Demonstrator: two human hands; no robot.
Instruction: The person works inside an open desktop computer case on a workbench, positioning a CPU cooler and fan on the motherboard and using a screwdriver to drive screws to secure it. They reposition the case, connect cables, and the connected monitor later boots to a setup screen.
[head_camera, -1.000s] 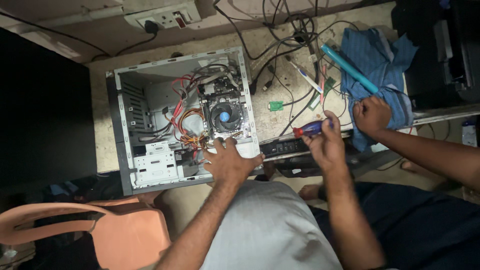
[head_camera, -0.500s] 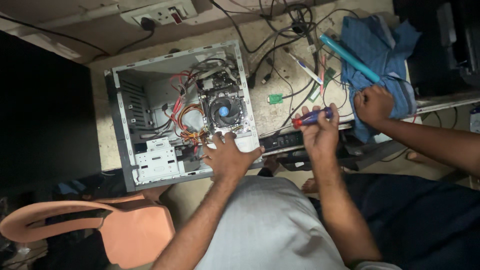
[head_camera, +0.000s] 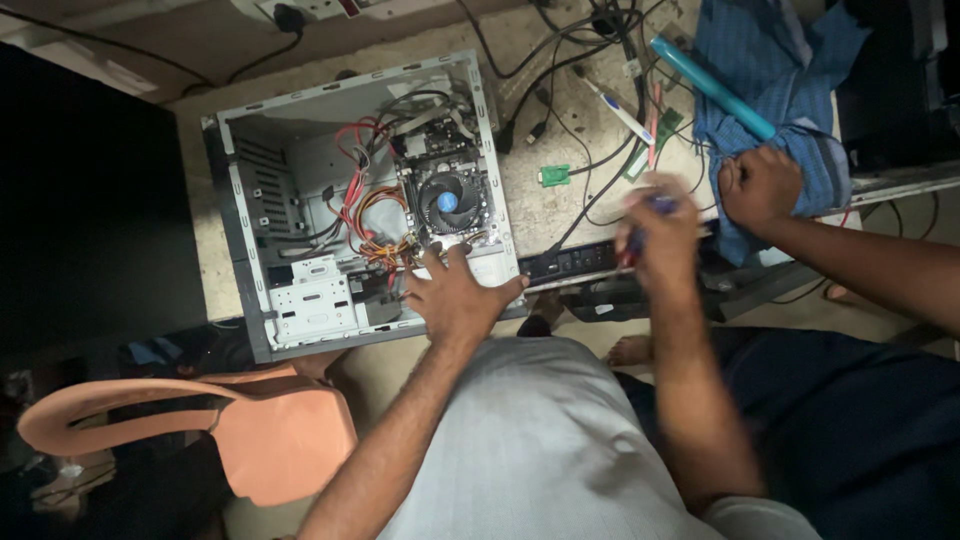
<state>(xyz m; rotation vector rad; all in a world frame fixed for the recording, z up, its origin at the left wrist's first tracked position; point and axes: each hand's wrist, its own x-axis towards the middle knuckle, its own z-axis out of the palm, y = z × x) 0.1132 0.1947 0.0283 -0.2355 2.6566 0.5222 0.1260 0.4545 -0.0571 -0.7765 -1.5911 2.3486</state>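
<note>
I am seeing one open computer case (head_camera: 300, 215) lying on its side on a pale, speckled desk (head_camera: 560, 205), its bay facing up at me, with one round cooler fan (head_camera: 447, 201) sitting inside among red and orange wires. My left hand (head_camera: 455, 295) is resting on the case's near edge, its grip spread flat with fingers fanned, pinching nothing. My right hand (head_camera: 655, 225) is hovering just right of the case over a black unit (head_camera: 580, 262), its grip pressed together around a blue-and-red screwdriver (head_camera: 650, 205), though blur is hiding most of the tool. A second person's hand (head_camera: 760, 185) is pressing into a blue cloth (head_camera: 790, 90), where one teal tube (head_camera: 712, 88) is lying. One pen (head_camera: 618, 110) and one small green board (head_camera: 555, 175) are lying among tangled black cables. One orange plastic chair (head_camera: 250, 430) is standing at lower left in this dim room. Since half a second ago, my right hand has been lifting slightly and blurring, while my left has been staying put.
</note>
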